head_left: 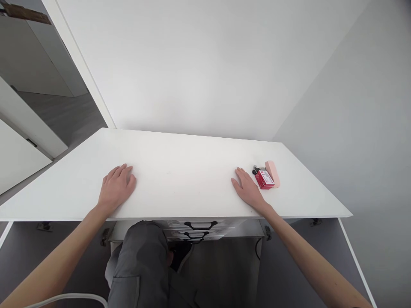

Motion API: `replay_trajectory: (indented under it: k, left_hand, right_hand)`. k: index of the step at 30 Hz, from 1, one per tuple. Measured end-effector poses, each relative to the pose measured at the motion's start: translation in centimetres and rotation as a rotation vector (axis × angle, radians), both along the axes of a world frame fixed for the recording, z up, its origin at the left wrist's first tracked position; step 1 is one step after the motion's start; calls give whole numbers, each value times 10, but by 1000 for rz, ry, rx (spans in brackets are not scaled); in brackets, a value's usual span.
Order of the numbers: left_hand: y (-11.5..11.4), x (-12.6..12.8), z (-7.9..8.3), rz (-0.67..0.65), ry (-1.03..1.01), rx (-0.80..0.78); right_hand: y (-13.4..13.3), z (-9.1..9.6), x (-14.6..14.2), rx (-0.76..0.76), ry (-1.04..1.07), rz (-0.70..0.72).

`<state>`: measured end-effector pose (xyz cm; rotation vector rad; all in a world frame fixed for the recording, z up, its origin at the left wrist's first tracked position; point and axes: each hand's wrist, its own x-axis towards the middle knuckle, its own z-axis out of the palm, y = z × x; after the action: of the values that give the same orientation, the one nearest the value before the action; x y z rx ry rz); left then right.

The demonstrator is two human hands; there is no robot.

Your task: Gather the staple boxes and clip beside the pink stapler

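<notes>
My left hand (pixel 117 185) rests palm down on the left part of the white tabletop (pixel 180 179), fingers stretched forward and thumb apart. Further right, my right hand (pixel 248 186) lies flat on the same surface, its thumb spread. Neither holds anything. Just right of my right hand sits a small red and white box (pixel 265 179). It leans against or lies beside a pale pink case (pixel 272 173); which of these I cannot tell. Behind the box are small black and metallic items (pixel 256 170), too small to name.
Drawers with black handles (pixel 201 225) sit below the table's front edge, and cabinet doors (pixel 289 261) stand open on both sides. My leg (pixel 141 261) is under the edge. A white cable (pixel 73 295) crosses at lower left. Walls border the back and right; a doorway (pixel 58 85) is left.
</notes>
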<state>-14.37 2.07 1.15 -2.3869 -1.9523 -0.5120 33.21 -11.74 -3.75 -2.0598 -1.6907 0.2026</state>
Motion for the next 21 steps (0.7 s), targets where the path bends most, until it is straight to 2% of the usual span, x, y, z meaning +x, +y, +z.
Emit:
replay_trajectory:
  k: [9,21]
  left_hand:
    - [-19,5,-4,-14,43,-23]
    - [-29,9,2,4,56,-56]
  right_hand:
    - [-18,7,-19,-20,-41,165]
    - [-20,8,-22,8,-27,168]
